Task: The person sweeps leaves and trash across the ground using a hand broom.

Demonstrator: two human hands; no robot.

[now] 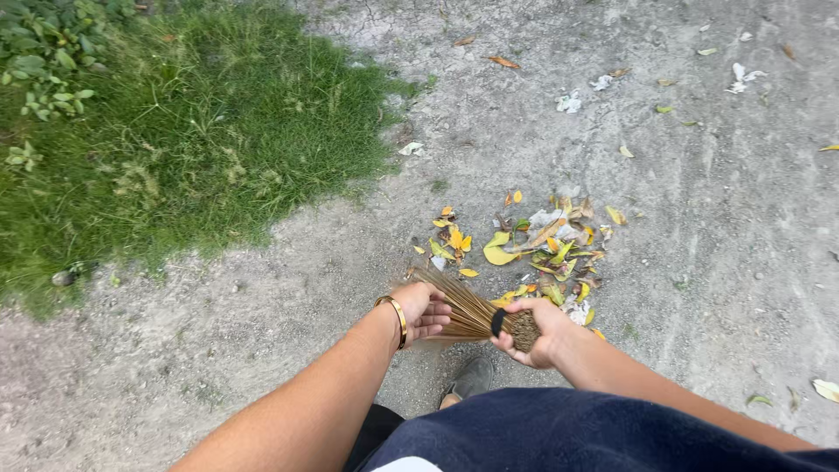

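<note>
Two hands level the stick broom [468,310], bristles leftward.

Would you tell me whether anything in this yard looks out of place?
Only litter: white paper scraps lie scattered on the bare ground beyond the leaf pile. The right hand and left hand hold the stick broom normally.

The stick broom [463,308] is showing thin, dry, matt straw-coloured stalks, bound by a dark band. A glossy gold metal bangle [398,316] is shining on the left wrist. Rough, dusty ground [725,253] is carrying smooth yellow leaves [542,245] beside soft grass [192,149].
</note>
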